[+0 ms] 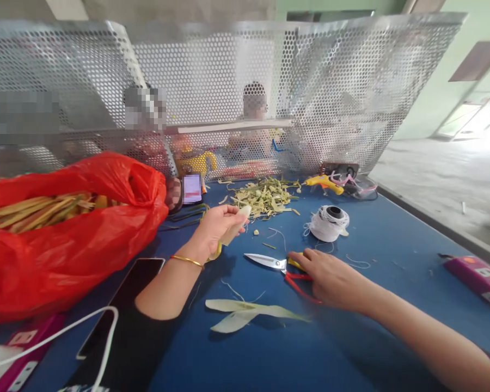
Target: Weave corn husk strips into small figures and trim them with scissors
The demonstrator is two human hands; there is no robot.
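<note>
Between the thumb and fingers of my left hand (224, 224) is a pale, folded husk-like strip (231, 233), its whitish tip sticking up past the thumb. A bit of yellow shows below the palm. My right hand (324, 276) lies over the handles of a pair of scissors (269, 262), fingers curled on a yellow part; a red handle loop shows beneath. The blades lie closed on the table, pointing left. Nearer to me are pale green husk leaves (245, 314) spread flat, with thin thread beside them. A spool of white thread (328, 223) stands beyond my right hand.
A red plastic bag (77, 256) of dried stalks fills the left. Green-yellow trimmings (265, 198) are heaped at the back. A yellow glue gun (324, 184) and clear goggles (359, 188) lie back right. A perforated metal screen (212, 71) closes the far side; people sit behind it.
</note>
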